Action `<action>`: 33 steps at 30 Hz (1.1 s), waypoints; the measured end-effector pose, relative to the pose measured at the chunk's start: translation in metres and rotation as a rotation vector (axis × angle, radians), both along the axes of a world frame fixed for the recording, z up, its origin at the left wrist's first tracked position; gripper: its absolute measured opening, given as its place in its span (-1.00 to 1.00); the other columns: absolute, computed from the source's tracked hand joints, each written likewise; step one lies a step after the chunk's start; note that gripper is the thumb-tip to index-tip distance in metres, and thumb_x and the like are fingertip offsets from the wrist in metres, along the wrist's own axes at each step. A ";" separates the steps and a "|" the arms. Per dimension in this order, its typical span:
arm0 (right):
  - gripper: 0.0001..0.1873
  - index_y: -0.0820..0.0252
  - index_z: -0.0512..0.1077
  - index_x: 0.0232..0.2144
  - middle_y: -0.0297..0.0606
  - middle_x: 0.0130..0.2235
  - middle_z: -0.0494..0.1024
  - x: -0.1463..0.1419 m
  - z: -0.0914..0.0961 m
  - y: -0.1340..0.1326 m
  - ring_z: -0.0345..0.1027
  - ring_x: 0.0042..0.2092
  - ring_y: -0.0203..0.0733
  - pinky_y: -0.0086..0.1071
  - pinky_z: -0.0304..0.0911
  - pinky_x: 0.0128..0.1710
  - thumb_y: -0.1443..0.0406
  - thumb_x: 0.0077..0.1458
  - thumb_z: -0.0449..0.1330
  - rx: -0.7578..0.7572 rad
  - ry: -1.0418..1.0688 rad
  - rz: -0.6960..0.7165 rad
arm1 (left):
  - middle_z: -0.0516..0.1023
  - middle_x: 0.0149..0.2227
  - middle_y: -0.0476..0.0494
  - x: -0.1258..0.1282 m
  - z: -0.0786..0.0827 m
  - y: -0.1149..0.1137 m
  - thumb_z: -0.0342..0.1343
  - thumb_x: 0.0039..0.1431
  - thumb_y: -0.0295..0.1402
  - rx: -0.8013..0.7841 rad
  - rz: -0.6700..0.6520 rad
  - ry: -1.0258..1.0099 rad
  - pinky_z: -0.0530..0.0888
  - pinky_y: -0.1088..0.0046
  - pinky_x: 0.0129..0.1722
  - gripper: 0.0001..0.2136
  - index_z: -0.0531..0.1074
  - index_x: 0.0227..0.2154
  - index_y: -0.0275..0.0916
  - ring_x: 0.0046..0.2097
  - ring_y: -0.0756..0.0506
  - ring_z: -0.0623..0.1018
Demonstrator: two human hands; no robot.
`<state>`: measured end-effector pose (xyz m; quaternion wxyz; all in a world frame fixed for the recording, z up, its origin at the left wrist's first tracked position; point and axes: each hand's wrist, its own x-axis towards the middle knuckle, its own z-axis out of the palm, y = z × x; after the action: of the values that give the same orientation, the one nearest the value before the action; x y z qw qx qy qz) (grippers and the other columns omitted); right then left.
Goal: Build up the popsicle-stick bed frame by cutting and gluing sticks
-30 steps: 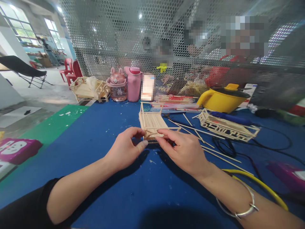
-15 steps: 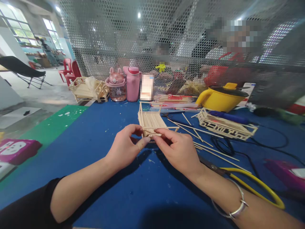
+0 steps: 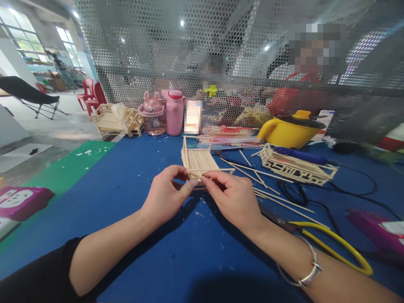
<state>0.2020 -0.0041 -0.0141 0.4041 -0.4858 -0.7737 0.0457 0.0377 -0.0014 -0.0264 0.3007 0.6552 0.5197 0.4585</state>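
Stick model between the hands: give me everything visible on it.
The stick model is a small, pale frame that looks like wood. Its floor is a row of thin sticks side by side, running away from the person; uprights show at the far corners, and a thin rail crosses the near end. It sits upright, on or just above the blue table; contact underneath is unclear. Fingertips of the left hand and right hand pinch at its near end, partly hiding it.

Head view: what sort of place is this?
Probably a small craft workshop, though the room's exact use can't be confirmed: a half-built-looking stick frame, loose sticks and yellow-handled scissors share a blue tabletop.
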 end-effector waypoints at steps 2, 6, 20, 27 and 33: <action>-0.85 0.13 0.53 -0.36 -0.37 -0.43 0.61 0.000 0.001 0.000 0.46 -0.42 -0.28 -0.43 0.26 -0.40 0.28 0.10 0.14 -0.007 -0.002 0.000 | 0.51 -0.32 -0.07 0.000 0.000 0.000 0.14 0.04 -0.28 0.000 0.003 0.000 0.45 0.41 -0.31 -0.83 0.39 -0.34 -0.24 -0.33 -0.03 0.49; -0.84 0.13 0.53 -0.37 -0.34 -0.39 0.63 0.001 0.001 -0.001 0.48 -0.41 -0.24 -0.41 0.31 -0.38 0.29 0.10 0.13 0.004 0.004 0.004 | 0.52 -0.31 -0.08 0.001 -0.001 0.000 0.15 0.04 -0.27 0.003 -0.005 -0.020 0.45 0.41 -0.32 -0.83 0.40 -0.34 -0.24 -0.31 -0.05 0.50; -0.81 0.11 0.50 -0.40 -0.34 -0.50 0.57 0.015 0.009 -0.012 0.43 -0.49 -0.23 -0.41 0.29 -0.48 0.20 0.11 0.11 0.052 0.049 0.035 | 0.42 -0.19 -0.15 -0.017 0.006 -0.001 0.05 0.00 -0.43 0.042 -0.154 -0.132 0.41 0.38 -0.17 -0.74 0.27 -0.19 -0.20 -0.12 -0.10 0.43; -0.82 0.11 0.31 -0.49 -0.43 -0.60 0.39 0.026 0.014 -0.014 0.30 -0.58 -0.31 -0.45 0.19 -0.55 0.20 0.11 0.09 0.137 0.075 0.009 | 0.37 -0.40 0.00 -0.029 -0.003 0.020 0.00 0.09 -0.24 0.096 0.109 -0.197 0.37 0.50 -0.37 -0.86 0.29 -0.38 -0.20 -0.37 -0.01 0.40; -0.77 0.12 0.34 -0.51 -0.40 -0.59 0.42 0.032 0.014 -0.004 0.32 -0.55 -0.29 -0.46 0.18 -0.54 0.18 0.13 0.06 0.179 0.070 -0.058 | 0.30 -0.56 0.06 -0.018 -0.006 0.056 0.04 0.06 -0.13 0.079 0.206 -0.203 0.29 0.52 -0.50 -0.76 0.29 -0.49 -0.23 -0.50 0.02 0.32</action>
<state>0.2340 -0.0078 -0.0001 0.4736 -0.4681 -0.7458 -0.0185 0.0199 0.0549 -0.0325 0.2769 0.5600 0.5328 0.5708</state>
